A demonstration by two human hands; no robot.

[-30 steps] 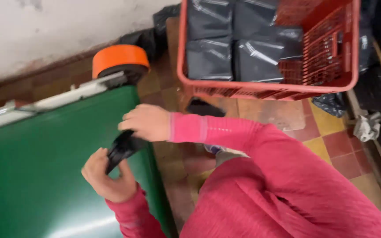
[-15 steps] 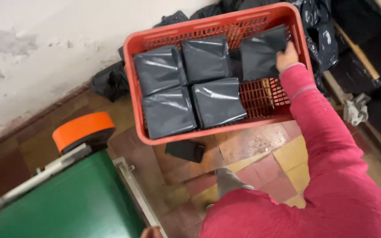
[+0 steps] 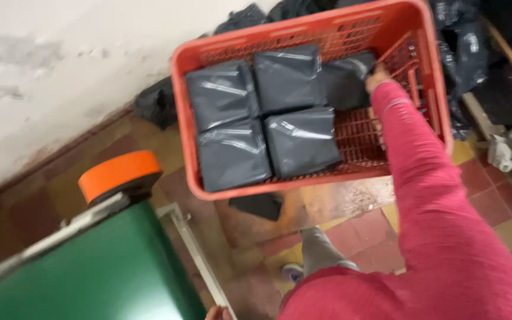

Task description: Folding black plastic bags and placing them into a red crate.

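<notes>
The right hand (image 3: 377,76), which hovered at the red plastic crate's (image 3: 185,127) rim, now presses a grey plastic-wrapped parcel (image 3: 346,80) into its far right corner, so the crate gains a fifth parcel, while the left hand (image 3: 216,312) barely shows and its grip cannot be told.

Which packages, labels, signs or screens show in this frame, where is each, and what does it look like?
Back-left grey package: in the red crate, flat, squarish, glossy grey.
Back-middle grey package: beside it, same kind.
Back-right grey package: dark grey, under the right hand.
Front-left grey package: flat, squarish.
Front-right grey package: beside it, slightly tilted.
Dark package: on the floor, partly under the crate.
No labels, signs or screens visible.
</notes>
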